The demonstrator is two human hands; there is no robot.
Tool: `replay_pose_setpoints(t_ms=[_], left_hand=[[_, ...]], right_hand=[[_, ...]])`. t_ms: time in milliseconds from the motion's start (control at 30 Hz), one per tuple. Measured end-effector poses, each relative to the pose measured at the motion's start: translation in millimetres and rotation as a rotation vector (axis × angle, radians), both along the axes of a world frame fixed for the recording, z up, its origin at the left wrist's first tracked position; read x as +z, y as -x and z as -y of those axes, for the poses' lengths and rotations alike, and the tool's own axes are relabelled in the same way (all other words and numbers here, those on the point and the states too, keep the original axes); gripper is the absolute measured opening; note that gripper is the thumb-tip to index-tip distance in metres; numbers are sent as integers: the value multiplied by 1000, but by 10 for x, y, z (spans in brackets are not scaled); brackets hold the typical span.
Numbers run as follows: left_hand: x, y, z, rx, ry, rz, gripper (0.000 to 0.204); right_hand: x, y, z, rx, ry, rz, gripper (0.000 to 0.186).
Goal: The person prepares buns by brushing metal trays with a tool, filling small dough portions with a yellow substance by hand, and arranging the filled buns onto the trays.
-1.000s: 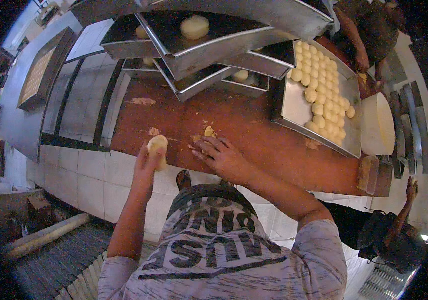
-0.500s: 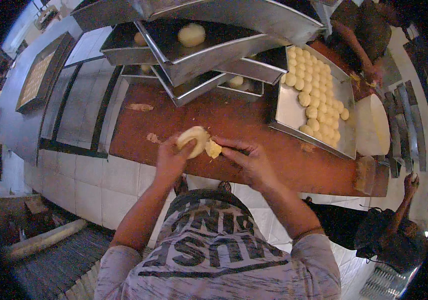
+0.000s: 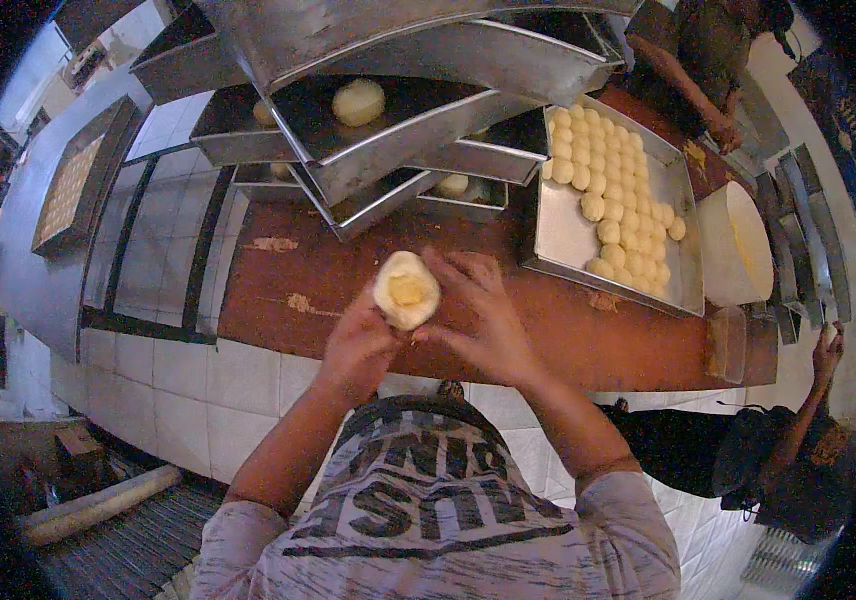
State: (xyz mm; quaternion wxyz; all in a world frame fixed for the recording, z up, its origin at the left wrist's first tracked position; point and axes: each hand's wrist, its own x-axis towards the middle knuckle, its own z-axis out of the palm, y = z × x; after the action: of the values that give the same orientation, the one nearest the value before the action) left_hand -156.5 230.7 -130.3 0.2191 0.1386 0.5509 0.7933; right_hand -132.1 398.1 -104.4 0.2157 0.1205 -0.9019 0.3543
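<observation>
My left hand point(image 3: 360, 338) is closed around a flattened round of pale dough point(image 3: 395, 313), held above the front of the brown tabletop. A lump of yellow filling point(image 3: 411, 290) sits in the middle of the dough. At the dough's right side is my right hand point(image 3: 485, 318), its thumb and fingers spread, slightly smeared by motion. The fingertips come close to the dough's edge; whether they touch it I cannot tell. Further right, a metal tray point(image 3: 560, 225) holds rows of round dough balls point(image 3: 616, 165).
Metal trays point(image 3: 388, 135) are stacked crosswise ahead, some with dough balls inside. A white tub point(image 3: 738, 245) and a clear container point(image 3: 726, 345) stand at the right. One co-worker point(image 3: 688, 75) is at the far right, another point(image 3: 798, 450) at the near right. A filled tray point(image 3: 73, 190) lies far left.
The yellow filling has passed from my right fingers onto the dough. My left hand has turned the dough face up, and my right fingers have spread beside it.
</observation>
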Motion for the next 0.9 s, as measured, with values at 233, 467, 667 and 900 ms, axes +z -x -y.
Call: replay_pose_setpoints(t_ms=[233, 467, 667, 900], left_hand=[[134, -109, -54, 144, 326, -216, 41], [161, 101, -62, 278, -1, 500, 37], [198, -113, -52, -87, 341, -135, 40], [113, -22, -83, 111, 17, 439, 33]], right_hand=[[-74, 134, -36, 178, 611, 413, 48], [-46, -70, 192, 96, -315, -295, 31], [18, 39, -24, 67, 305, 151, 22], [53, -143, 6, 156, -282, -119, 27]])
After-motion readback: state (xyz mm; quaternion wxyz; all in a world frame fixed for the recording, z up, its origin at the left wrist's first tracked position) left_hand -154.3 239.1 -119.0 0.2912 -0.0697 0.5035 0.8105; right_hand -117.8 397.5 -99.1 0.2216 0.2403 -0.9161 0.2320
